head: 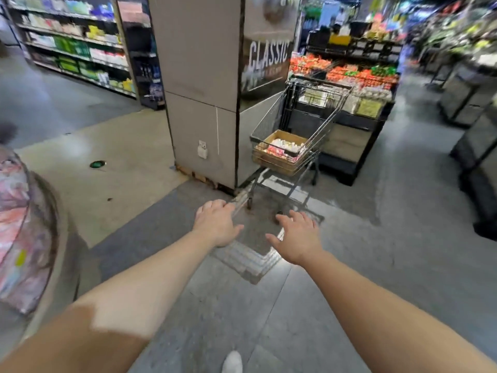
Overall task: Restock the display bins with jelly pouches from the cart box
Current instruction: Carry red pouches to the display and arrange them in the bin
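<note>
**Desk:** Supermarket aisle, grey tiled floor (376,238) — what stands where?

**Photographer:** At about 1 o'clock from the person, a wire shopping cart (295,135) sits parked against the corner of a grey pillar (199,90) whose dark side panel reads "CLASSIC". Inside the cart lies an open cardboard box (279,153), and pale and pink jelly pouches (283,148) show in it, blurred. Beyond the cart, toward 2 o'clock, is a black display stand (355,125) heaped with red and orange packets. Stocked shelves (75,47) run along at 10 o'clock.

**Desk:** And the hands?

**Photographer:** Both arms reach forward, bare, well short of the cart. The left hand (216,224) is at 12 o'clock, palm down, fingers loosely bent, gripping nothing. The right hand (297,239) is just beside it toward 1 o'clock, fingers spread and relaxed, also empty.

**Desk:** Anything else?

**Photographer:** A round bin (24,232) of blurred pinkish packets sits at 9 o'clock, at the left edge. A white shoe tip (232,362) shows at 6 o'clock.
</note>
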